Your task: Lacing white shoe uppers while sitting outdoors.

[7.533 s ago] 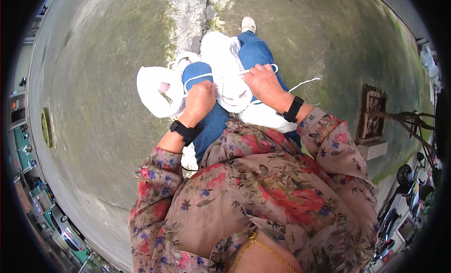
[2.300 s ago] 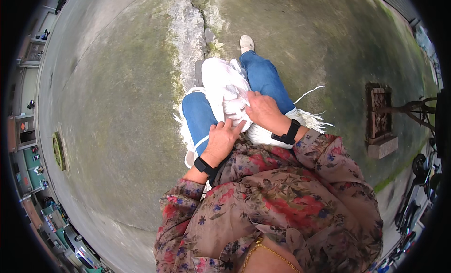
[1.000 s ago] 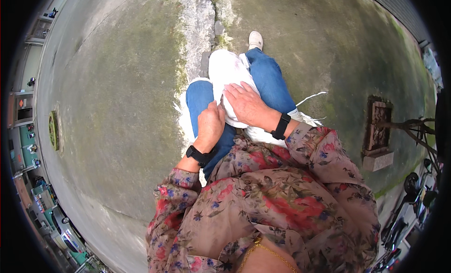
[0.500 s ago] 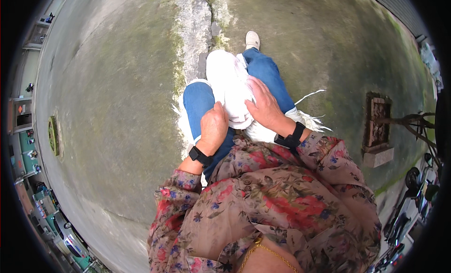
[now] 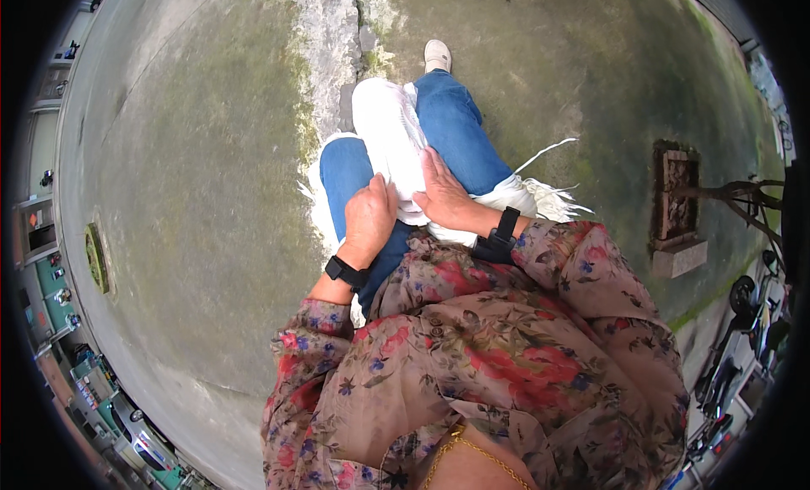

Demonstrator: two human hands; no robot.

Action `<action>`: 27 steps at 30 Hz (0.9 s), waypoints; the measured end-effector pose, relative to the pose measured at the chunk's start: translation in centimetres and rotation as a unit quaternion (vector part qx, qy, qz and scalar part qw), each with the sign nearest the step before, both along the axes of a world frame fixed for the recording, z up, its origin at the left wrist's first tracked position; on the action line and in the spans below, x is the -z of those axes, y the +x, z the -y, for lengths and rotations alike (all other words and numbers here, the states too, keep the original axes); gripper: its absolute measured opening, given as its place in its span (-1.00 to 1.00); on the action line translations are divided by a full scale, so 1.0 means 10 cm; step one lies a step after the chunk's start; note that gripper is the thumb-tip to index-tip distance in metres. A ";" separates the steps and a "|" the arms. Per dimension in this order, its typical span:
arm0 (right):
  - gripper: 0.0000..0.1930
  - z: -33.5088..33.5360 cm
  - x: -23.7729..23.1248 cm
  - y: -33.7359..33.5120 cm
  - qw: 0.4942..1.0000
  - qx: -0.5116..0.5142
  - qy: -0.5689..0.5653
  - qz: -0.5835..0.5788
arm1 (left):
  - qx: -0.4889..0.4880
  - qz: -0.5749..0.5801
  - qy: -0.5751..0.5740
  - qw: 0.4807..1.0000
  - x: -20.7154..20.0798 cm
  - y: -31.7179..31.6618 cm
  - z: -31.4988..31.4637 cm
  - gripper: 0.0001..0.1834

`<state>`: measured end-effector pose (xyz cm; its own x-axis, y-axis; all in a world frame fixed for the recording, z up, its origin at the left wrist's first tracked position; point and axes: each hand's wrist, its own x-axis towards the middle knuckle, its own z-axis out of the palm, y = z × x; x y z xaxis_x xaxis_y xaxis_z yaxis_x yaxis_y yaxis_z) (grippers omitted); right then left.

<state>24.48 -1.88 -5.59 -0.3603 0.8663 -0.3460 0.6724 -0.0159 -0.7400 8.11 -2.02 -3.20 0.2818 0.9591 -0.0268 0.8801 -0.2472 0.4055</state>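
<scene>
A long, folded white cloth point(image 5: 386, 123) lies over my lap between my knees, its far end rounded and its near end by my waist. My left hand point(image 5: 369, 213) is closed at the cloth's near left edge, thumb and fingers pinched on it. On the opposite side, my right hand point(image 5: 444, 193) rests on the cloth's right edge with its fingers stretched out flat and together, thumb apart. Beneath my thighs, white frayed material point(image 5: 553, 201) with loose strands sticks out to both sides. The underside of the cloth is hidden.
Concrete ground point(image 5: 202, 186) with mossy patches surrounds me, and a pale cracked strip point(image 5: 329, 51) runs ahead. A brick-edged planter point(image 5: 677, 203) with a bare tree stands at the right. Vehicles point(image 5: 139, 431) are parked along the far left rim, and motorbikes point(image 5: 742, 321) at the right.
The cloth and both hands sit slightly further left in the view. My right hand has slid nearer to my waist along the cloth, and the cloth looks narrower and straighter.
</scene>
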 end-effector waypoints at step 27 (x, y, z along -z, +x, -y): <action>-0.80 -0.02 -0.53 0.81 0.973 -0.120 0.198 0.020 | 0.086 0.305 -0.300 0.900 -0.36 0.61 -0.13 -0.92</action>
